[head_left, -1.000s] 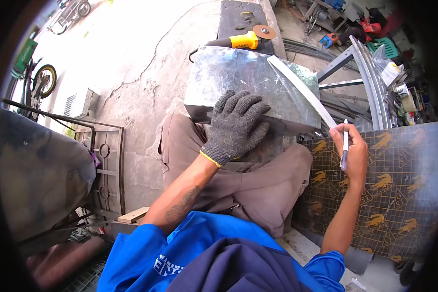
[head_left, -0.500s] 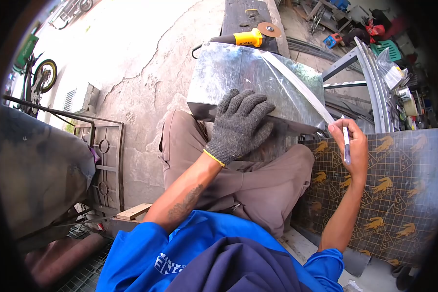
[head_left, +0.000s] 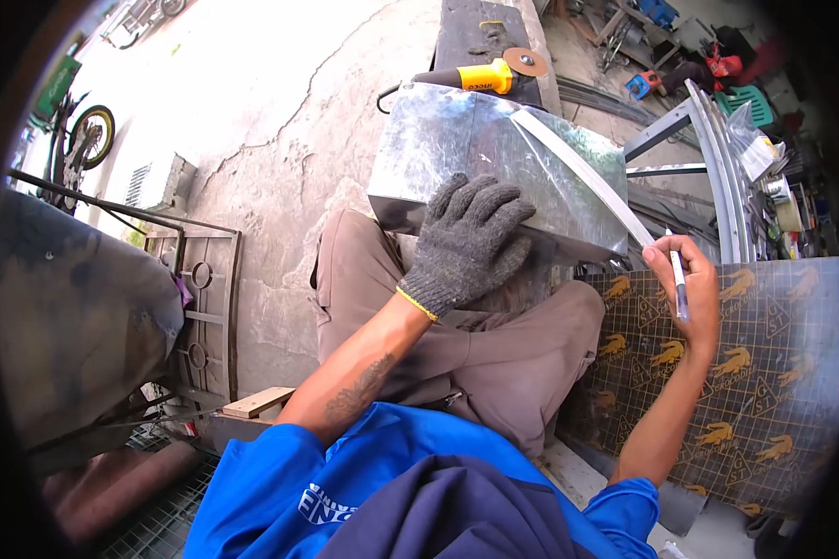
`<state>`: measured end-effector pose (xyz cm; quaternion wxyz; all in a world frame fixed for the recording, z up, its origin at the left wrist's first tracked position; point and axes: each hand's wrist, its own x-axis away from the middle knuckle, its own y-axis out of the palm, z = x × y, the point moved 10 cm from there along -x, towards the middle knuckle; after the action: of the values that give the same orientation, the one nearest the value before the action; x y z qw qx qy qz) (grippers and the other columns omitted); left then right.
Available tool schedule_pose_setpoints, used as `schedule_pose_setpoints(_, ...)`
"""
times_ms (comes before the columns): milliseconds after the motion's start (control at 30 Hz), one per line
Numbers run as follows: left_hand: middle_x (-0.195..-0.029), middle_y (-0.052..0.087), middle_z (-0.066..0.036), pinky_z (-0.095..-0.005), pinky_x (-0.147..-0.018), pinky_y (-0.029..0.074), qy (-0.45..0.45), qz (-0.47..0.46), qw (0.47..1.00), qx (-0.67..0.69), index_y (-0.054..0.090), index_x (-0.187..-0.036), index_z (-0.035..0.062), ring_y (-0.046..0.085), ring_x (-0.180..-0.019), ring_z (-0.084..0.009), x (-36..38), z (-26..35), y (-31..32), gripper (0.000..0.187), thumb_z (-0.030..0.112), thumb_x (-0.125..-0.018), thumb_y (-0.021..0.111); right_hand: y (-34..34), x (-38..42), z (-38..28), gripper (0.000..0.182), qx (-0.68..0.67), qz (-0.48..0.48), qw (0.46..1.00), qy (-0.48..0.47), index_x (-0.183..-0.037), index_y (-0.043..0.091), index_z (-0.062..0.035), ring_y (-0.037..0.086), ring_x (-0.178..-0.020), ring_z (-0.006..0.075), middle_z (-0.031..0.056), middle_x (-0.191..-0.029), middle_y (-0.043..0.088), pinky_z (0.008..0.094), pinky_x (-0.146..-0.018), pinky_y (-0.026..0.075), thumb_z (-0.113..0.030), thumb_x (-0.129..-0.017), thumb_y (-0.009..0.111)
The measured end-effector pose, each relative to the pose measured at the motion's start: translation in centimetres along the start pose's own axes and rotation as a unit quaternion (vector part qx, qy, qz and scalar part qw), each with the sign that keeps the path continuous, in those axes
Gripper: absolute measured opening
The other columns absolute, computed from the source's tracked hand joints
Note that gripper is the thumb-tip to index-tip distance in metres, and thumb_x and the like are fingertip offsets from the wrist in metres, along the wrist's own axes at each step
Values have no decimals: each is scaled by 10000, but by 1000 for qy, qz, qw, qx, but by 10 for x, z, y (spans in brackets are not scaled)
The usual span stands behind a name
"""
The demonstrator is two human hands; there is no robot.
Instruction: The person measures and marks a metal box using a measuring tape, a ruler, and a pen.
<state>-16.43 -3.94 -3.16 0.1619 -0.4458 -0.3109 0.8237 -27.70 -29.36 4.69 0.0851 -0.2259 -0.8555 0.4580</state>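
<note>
We rest our gloved left hand point(head_left: 466, 244) on a metal box point(head_left: 429, 140), fingers point(head_left: 483, 198) slightly spread, our right hand point(head_left: 699, 293) pinching a white strip point(head_left: 583, 172) and pen point(head_left: 679, 279)

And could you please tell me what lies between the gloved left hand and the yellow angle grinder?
In the head view, a bare stretch of the shiny metal box lies between the left hand and the angle grinder.

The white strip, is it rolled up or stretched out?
Stretched out: the strip runs across the metal box to the right hand, with no coil showing in it.
</note>
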Motion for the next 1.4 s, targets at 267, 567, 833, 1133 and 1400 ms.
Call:
schedule_pose_setpoints(267, -1365, 594, -61, -546, -1188, 318, -3, -1, 1000, 0, 644, -1297, 206, 516, -1339, -293, 2, -2, 1, 470, 362, -866, 743, 47, -39, -43, 241, -43, -29, 996, -66, -983, 714, -14, 525, -685, 48, -1, -753, 648, 241, -635, 446, -226, -925, 812)
schedule_pose_setpoints(567, -1374, 588, -60, -549, -1177, 332, -6, 0, 1000, 1, 622, -1333, 207, 518, -1338, -297, 4, -2, -1, 502, 363, -870, 735, 59, -46, -62, 242, -53, -32, 994, -91, -947, 712, -9, 515, -668, 53, 4, -729, 650, 244, -621, 439, -232, -927, 806)
schedule_pose_setpoints(833, -1351, 606, -64, -541, -1172, 343, -5, 4, 1000, 1, 636, -1324, 201, 527, -1331, -302, 3, -2, -2, 496, 353, -864, 740, 63, -53, -65, 238, -58, -36, 992, -102, -936, 712, -9, 464, -650, 56, -15, -687, 574, 260, -593, 406, -227, -922, 809)
schedule_pose_setpoints(1133, -1389, 584, -64, -557, -1186, 314, -3, -9, 1000, -6, 632, -1325, 198, 513, -1340, -308, 1, 0, 1, 502, 372, -866, 740, 60, -41, -60, 250, -55, -52, 994, -78, -991, 714, -23, 536, -668, 65, 11, -752, 686, 266, -622, 463, -253, -939, 797)
schedule_pose_setpoints(1400, -1380, 593, -69, -546, -1189, 306, 5, -8, 1000, -22, 641, -1314, 193, 510, -1334, -318, 1, 3, -1, 486, 373, -875, 743, -11, 12, 28, 244, -21, 33, 999, -5, -987, 706, -13, 527, -689, 50, -5, -760, 649, 244, -627, 438, -239, -950, 792)
